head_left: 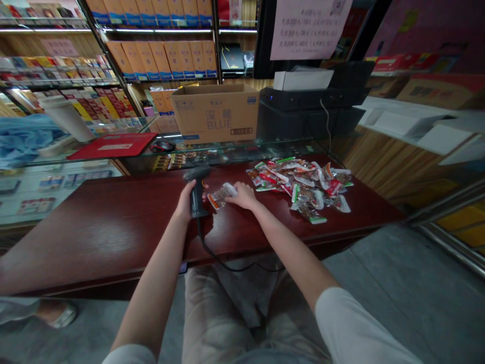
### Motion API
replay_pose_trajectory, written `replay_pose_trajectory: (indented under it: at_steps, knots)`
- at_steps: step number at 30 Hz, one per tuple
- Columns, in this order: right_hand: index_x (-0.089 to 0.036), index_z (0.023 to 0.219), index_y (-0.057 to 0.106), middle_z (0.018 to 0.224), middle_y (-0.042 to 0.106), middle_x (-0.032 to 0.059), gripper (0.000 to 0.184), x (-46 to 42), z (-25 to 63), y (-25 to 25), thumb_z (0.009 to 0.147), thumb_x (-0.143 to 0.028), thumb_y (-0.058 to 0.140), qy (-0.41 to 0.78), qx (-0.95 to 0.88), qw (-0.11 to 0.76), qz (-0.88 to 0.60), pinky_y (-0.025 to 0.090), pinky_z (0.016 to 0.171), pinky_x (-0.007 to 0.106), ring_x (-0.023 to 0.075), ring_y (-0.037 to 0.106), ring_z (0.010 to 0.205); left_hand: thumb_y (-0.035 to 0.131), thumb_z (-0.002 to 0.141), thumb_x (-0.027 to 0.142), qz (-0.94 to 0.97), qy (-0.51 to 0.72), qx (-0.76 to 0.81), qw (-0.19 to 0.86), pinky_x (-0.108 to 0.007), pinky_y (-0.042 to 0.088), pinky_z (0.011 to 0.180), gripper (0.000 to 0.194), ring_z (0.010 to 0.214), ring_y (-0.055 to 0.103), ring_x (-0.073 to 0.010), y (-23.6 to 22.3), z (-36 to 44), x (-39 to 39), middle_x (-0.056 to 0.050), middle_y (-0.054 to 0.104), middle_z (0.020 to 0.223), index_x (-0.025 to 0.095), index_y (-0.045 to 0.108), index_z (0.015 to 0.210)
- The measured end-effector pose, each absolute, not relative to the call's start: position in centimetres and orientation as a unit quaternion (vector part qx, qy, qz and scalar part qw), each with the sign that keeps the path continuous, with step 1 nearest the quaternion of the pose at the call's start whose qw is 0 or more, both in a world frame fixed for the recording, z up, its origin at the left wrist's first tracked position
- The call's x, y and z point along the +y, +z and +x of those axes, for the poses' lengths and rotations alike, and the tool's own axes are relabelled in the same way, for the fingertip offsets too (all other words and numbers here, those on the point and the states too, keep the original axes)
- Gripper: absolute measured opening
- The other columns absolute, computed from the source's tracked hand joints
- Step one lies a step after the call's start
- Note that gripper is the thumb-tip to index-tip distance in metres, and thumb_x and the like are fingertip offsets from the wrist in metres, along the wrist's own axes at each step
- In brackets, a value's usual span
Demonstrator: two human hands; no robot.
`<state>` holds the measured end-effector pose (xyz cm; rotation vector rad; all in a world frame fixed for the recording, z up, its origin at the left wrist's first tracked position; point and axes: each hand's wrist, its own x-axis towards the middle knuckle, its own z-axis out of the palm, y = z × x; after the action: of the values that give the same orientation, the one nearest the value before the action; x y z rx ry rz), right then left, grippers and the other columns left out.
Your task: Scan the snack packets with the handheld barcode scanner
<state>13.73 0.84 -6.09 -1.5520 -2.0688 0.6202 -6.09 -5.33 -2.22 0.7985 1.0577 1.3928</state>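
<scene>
My left hand (pixel 185 199) is wrapped round the handle of a black barcode scanner (pixel 197 194), whose head is at the top. A black cable (pixel 212 255) runs from the handle down over the table's front edge. Between finger and thumb, my right hand (pixel 242 196) grips one end of a small clear snack packet (pixel 222 196) with an orange edge, just right of the scanner. Brown contents show through the plastic. Farther right lies a heap of similar packets (pixel 303 182) with red, green and white parts.
The dark red table (pixel 102 227) stretches across in front of me. Behind it are a glass counter with a cardboard box (pixel 220 116), a red folder (pixel 113 145), a mouse (pixel 162 146) and black machines (pixel 310 114). At lower left another person's foot (pixel 60 314) shows.
</scene>
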Motion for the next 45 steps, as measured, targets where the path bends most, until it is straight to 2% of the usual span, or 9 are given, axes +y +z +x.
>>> replay_pose_trajectory:
  at_steps: [4,9,13,25,30,34,39,42,45]
  knots:
    - [-0.023,0.083,0.052,0.081,0.062,-0.0032,0.037,1.8,15.1,-6.8,0.062,-0.025,0.082,0.364,-0.671,0.378,-0.524,0.049,0.080,0.036,0.0194,0.061,0.081,0.058,0.085,0.045,0.355,0.592,0.452,0.565,-0.024,0.043,0.048,0.032,0.051,0.050,-0.0100,-2.3,-6.0,-5.4,-0.004,0.065,0.074,0.014,0.065,0.088]
    - [-0.022,0.093,0.054,0.086,0.067,-0.0025,0.037,2.7,17.1,-6.3,0.064,-0.017,0.075,0.567,-0.500,0.474,-0.452,0.052,0.065,0.028,0.0146,0.064,0.075,0.060,0.083,0.053,0.391,0.531,0.461,0.594,-0.023,0.043,0.048,0.043,0.048,0.051,-0.0113,-2.6,-5.9,-5.5,-0.002,0.059,0.056,0.011,0.068,0.085]
    - [-0.024,0.098,0.056,0.085,0.067,-0.0036,0.034,2.7,17.8,-6.0,0.070,-0.020,0.073,0.602,-0.448,0.493,-0.440,0.049,0.058,0.021,0.0112,0.064,0.069,0.063,0.079,0.061,0.419,0.496,0.464,0.603,-0.023,0.043,0.047,0.051,0.046,0.052,-0.0119,-3.0,-5.7,-5.5,-0.003,0.059,0.052,0.010,0.068,0.084]
    - [-0.024,0.099,0.059,0.079,0.069,-0.0050,0.031,3.3,17.6,-6.5,0.071,-0.021,0.071,0.612,-0.410,0.532,-0.417,0.040,0.051,0.018,0.0094,0.059,0.061,0.067,0.073,0.075,0.511,0.437,0.430,0.603,-0.025,0.039,0.043,0.063,0.044,0.051,-0.0127,-3.8,-5.2,-5.6,-0.004,0.060,0.055,0.013,0.067,0.080]
    - [-0.025,0.103,0.059,0.088,0.071,-0.0039,0.035,3.3,17.7,-6.6,0.070,-0.023,0.071,0.615,-0.429,0.520,-0.407,0.045,0.056,0.019,0.0105,0.063,0.070,0.072,0.070,0.073,0.490,0.448,0.444,0.601,-0.027,0.040,0.043,0.061,0.046,0.053,-0.0136,-3.9,-5.0,-5.6,-0.005,0.065,0.063,0.013,0.066,0.084]
    - [-0.024,0.098,0.055,0.085,0.066,-0.0041,0.030,3.3,17.6,-6.7,0.072,-0.028,0.070,0.594,-0.451,0.520,-0.416,0.043,0.055,0.019,0.0095,0.059,0.065,0.068,0.071,0.077,0.487,0.445,0.453,0.599,-0.026,0.040,0.043,0.066,0.045,0.053,-0.0141,-4.1,-5.4,-5.3,-0.003,0.061,0.055,0.013,0.068,0.088]
    - [-0.024,0.100,0.050,0.096,0.066,0.0013,0.028,3.8,17.6,-6.5,0.078,-0.031,0.067,0.484,-0.509,0.558,-0.441,0.053,0.072,0.026,0.0152,0.065,0.084,0.063,0.073,0.079,0.484,0.449,0.461,0.593,-0.026,0.040,0.044,0.071,0.045,0.052,-0.0136,-4.8,-6.1,-4.8,-0.004,0.060,0.054,0.011,0.071,0.089]
    - [-0.024,0.114,0.048,0.110,0.066,0.0058,0.036,3.6,18.4,-5.7,0.082,-0.030,0.064,0.386,-0.542,0.569,-0.483,0.054,0.084,0.030,0.0181,0.066,0.096,0.064,0.074,0.077,0.470,0.457,0.463,0.596,-0.026,0.041,0.045,0.068,0.046,0.052,-0.0138,-4.9,-6.1,-4.7,-0.005,0.062,0.058,0.011,0.071,0.089]
    - [-0.023,0.132,0.045,0.106,0.068,0.0069,0.048,2.3,20.6,-4.2,0.087,-0.029,0.060,0.290,-0.591,0.538,-0.526,0.052,0.089,0.034,0.0219,0.068,0.094,0.065,0.077,0.073,0.454,0.466,0.469,0.597,-0.026,0.043,0.046,0.063,0.049,0.054,-0.0137,-4.5,-5.8,-4.8,-0.006,0.064,0.063,0.011,0.071,0.088]
